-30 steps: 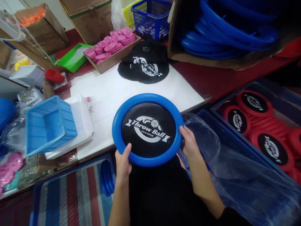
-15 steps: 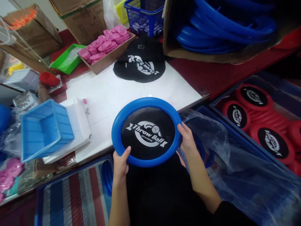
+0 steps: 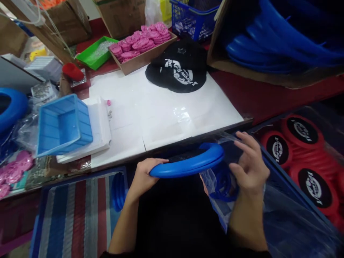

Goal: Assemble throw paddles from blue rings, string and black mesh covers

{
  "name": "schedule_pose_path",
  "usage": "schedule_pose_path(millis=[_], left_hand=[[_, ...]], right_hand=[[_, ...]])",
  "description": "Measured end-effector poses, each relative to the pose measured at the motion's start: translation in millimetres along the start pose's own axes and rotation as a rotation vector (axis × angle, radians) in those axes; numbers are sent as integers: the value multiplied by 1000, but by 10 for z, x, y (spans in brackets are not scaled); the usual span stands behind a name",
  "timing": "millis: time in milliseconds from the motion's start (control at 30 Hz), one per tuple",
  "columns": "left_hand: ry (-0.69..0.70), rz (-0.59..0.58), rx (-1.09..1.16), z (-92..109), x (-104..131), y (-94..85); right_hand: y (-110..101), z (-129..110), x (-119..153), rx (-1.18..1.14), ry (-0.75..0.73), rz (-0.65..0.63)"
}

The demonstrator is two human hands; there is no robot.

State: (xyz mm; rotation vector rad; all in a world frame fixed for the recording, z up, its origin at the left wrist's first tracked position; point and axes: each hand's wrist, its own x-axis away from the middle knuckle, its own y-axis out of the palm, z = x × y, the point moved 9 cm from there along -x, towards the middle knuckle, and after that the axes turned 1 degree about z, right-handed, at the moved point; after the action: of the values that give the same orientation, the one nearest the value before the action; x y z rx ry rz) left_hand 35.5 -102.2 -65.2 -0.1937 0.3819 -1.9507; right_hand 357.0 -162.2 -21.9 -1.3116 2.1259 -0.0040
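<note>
My left hand grips the left rim of a blue throw disc. The disc is tilted nearly edge-on, so its black mesh centre is mostly hidden. To the right of the disc, my right hand is off the rim, its fingers apart and nothing in it. Beyond them, black printed fabric discs lie stacked on white sheeting that covers the table. Clear plastic film and blue rings lie below, between the disc and my right wrist.
A light-blue bin stands at the table's left. Pink discs fill a cardboard tray behind, near a green tray. Blue rings fill a large carton at the back right. Finished red discs sit in a crate at right.
The blue disc has tipped from face-up to nearly edge-on and sits lower in view. My right hand has let go of its rim and moved right, fingers spreading. My left hand keeps its grip.
</note>
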Motion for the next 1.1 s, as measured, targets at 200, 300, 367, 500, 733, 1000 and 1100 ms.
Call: schedule_pose_path(millis=[200, 300, 367, 500, 733, 1000, 1100], left_hand=[[106, -159, -107, 154, -83, 95], [117, -198, -114, 156, -56, 46], [108, -208, -113, 140, -28, -1], [82, -208, -133, 96, 43, -68], [88, -110, -232, 138, 136, -126], [154, -159, -282, 282, 154, -9], [184, -179, -307, 304, 168, 55]], right_hand=[[605, -713, -30, 203, -232, -888], [786, -714, 12, 222, -240, -1063], [887, -716, 69, 208, -230, -1181], [1015, -795, 130, 201, -214, -1257], [1080, -835, 154, 267, -224, -1171], [977, -868, 200, 252, -206, -1191], [990, -881, 264, 207, -172, -1166]])
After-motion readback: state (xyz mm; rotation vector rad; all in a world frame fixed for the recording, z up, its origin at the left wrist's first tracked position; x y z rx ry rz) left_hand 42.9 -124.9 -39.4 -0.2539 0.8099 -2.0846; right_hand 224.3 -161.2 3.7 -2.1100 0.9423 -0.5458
